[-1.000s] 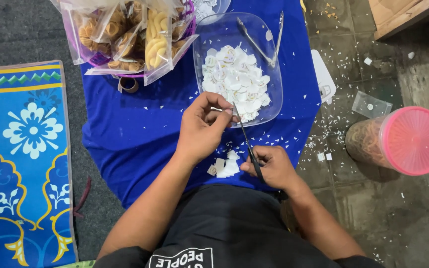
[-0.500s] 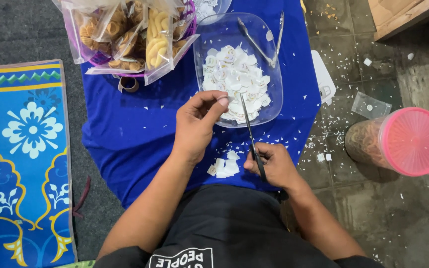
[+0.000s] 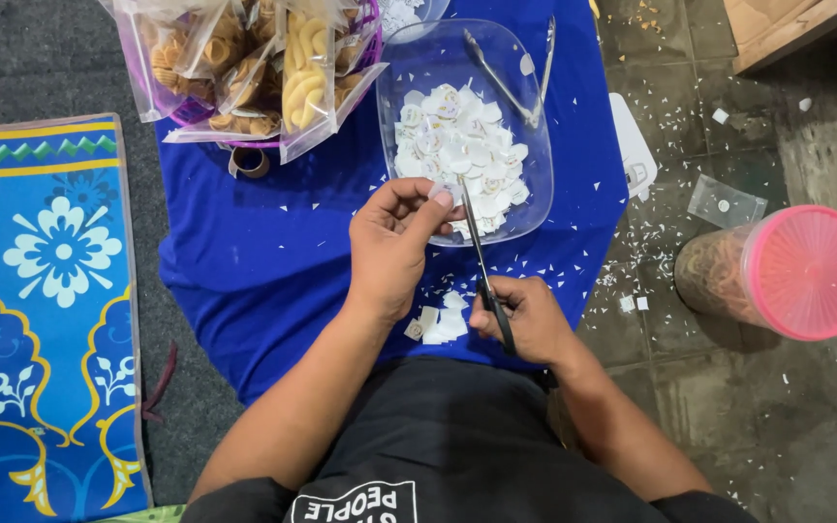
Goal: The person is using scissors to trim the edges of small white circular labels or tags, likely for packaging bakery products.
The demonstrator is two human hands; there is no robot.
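The left hand (image 3: 394, 242) is curled, its thumb and fingertips pinching a small white paper piece (image 3: 445, 193) just at the near rim of the clear tray (image 3: 535, 145). The right hand (image 3: 525, 320) is closed around the dark handles of a pair of scissors (image 3: 481, 261), whose thin blades point up toward the tray and meet the paper piece; whether the blades are open or closed cannot be told.

Between the two hands, nearer the person than the tray, a small heap of white offcuts (image 3: 441, 320) lies on the blue cloth (image 3: 273, 242). Inside the tray sits a pile of round white cutouts (image 3: 457, 155), with metal tongs (image 3: 520, 73) resting across the tray's far right part.

Left of the tray, clear bags of yellow and brown snacks (image 3: 244, 68) lie over a purple basket, and a roll of brown tape (image 3: 249, 162) sits just below them on the cloth. Right of the tray, off the cloth, a sheet of backing paper (image 3: 632, 150) and a small empty clear bag (image 3: 726, 201) lie on the floor among white scraps. Further right, a jar with a pink lid (image 3: 806, 273) lies on its side. Well left of the tray is a blue patterned mat (image 3: 41, 310).
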